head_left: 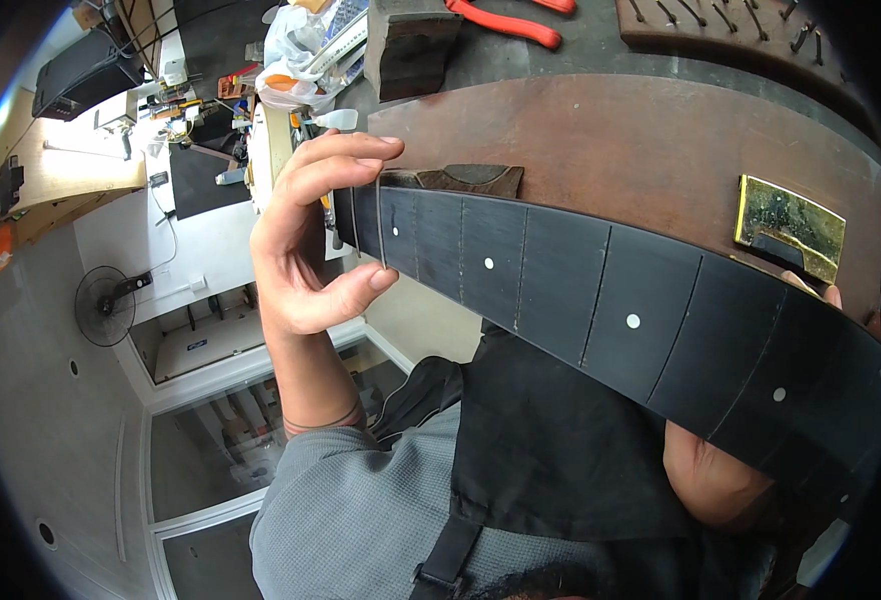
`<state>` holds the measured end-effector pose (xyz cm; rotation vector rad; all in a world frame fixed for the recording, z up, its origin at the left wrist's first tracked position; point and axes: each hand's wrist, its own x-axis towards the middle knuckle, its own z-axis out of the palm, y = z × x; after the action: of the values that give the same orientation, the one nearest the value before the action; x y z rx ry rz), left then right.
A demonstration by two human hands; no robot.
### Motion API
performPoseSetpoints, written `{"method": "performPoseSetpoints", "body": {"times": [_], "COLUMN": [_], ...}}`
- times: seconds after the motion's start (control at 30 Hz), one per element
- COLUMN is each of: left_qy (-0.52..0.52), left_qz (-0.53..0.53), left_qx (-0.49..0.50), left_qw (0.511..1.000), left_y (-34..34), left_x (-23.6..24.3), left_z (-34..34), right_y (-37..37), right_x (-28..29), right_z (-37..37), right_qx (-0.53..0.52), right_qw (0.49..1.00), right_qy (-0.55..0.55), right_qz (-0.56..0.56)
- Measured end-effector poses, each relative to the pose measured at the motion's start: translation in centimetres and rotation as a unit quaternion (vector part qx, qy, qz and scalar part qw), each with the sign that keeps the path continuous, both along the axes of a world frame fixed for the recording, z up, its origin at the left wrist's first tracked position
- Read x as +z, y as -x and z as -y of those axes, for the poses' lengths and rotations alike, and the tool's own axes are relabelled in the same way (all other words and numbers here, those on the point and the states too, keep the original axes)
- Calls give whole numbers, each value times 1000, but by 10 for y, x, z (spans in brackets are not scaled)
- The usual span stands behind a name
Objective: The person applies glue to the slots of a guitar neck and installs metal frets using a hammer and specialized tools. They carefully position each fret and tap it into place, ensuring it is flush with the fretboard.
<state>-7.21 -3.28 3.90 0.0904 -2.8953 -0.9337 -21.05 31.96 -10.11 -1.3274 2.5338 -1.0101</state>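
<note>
A long black guitar fingerboard (560, 275) with white dot inlays and thin cross slots runs from left of centre to the lower right. My left hand (310, 215) curls around its left end. Fingertips at the far edge and thumb at the near edge close on the two ends of a thin metal fret wire (381, 225), which lies across the board. Closer to the end, another fret wire (354, 222) crosses it. My right hand (715, 470) reaches beneath the board from the near side, and its fingertips show at the far edge. Its grip underneath is mostly hidden.
Behind the fingerboard lie a dark wooden support (470, 180) and a shiny yellow-green plate (790, 230) on a brown work surface (600, 130). Beyond are a dark metal block (410, 50), red-handled pliers (510, 20) and a wooden tool rack (750, 40).
</note>
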Motion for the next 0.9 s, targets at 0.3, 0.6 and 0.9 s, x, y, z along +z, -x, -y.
{"method": "performPoseSetpoints", "body": {"times": [0.3,0.6,0.9], "left_qy": [77,101,-51], "left_qz": [10,13,-394], "left_qx": [-25,14,326], "left_qw": [997,995,858], "left_y": [9,-6,-90], "left_x": [11,9,-2], "left_z": [-4,-9,113], "right_y": [0,0,-27], "right_x": [1,12,22], "right_z": [-1,5,6], "right_qx": [-4,10,-30], "right_qw": [1000,1000,993], "right_qy": [4,-9,105], "right_qz": [3,-16,-37]}}
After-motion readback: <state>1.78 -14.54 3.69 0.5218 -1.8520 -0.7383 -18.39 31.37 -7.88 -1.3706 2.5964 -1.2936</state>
